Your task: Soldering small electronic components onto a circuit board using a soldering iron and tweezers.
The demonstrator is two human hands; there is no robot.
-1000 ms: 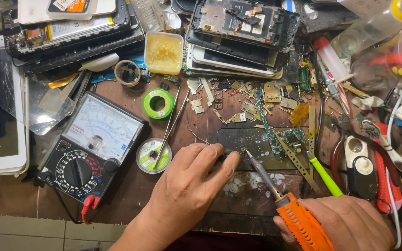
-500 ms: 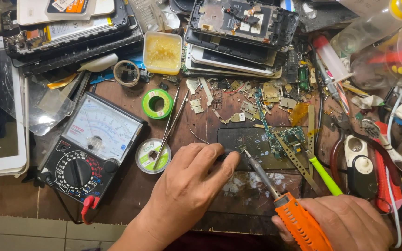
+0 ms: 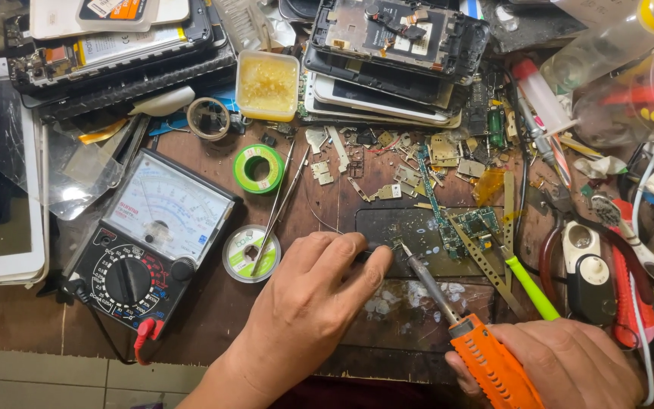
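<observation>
My right hand [image 3: 569,363] grips an orange-handled soldering iron [image 3: 459,326] at the lower right; its metal tip points up-left and ends close to my left fingertips. My left hand [image 3: 308,310] rests palm down on the brown bench, fingers curled and pinched on something small at the left edge of a dark glass plate [image 3: 418,242]; what it pinches is hidden. A green circuit board [image 3: 467,227] lies on that plate to the right of the tip. Tweezers [image 3: 278,204] lie just above my left hand.
An analog multimeter [image 3: 145,242] sits at left. A solder spool [image 3: 250,252], green tape roll [image 3: 259,168], yellow flux tub [image 3: 266,83], stacked opened phones [image 3: 395,53], several loose metal shields [image 3: 387,163], a green-handled tool [image 3: 527,284] and red-handled pliers [image 3: 630,280] crowd the bench.
The soldering iron tip has shifted very slightly toward my left fingertips. Both hands otherwise stay where they were.
</observation>
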